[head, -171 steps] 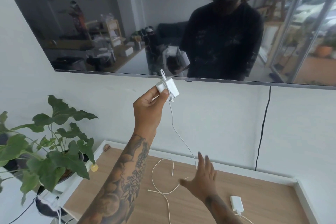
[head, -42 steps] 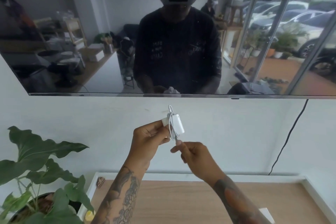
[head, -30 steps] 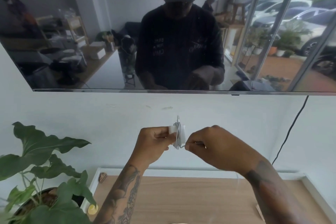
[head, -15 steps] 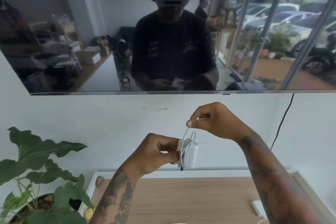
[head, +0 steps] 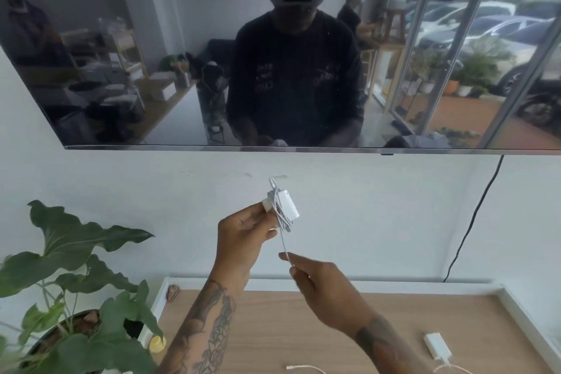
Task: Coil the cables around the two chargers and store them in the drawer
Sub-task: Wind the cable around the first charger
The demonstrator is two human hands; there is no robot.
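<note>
My left hand [head: 243, 234] holds a white charger [head: 287, 205] up in front of the wall, gripping it by its plug end. Several turns of its white cable [head: 277, 209] are wound around the block. A short free end hangs down from it, and my right hand [head: 326, 288] pinches that end just below the charger. A second white charger [head: 437, 345] lies flat on the wooden top [head: 273, 322] at the lower right, its own cable trailing along the bottom edge. No drawer is in view.
A leafy potted plant [head: 73, 291] stands at the left edge of the wooden top. A wall-mounted screen [head: 212, 70] hangs above, reflecting the room and a person. A black cord [head: 473, 222] runs down the wall at the right. A white raised rim [head: 525, 319] borders the top.
My right hand has swung from above the charger down to below it, laying another turn of cable. The left hand and the charger have risen slightly.
</note>
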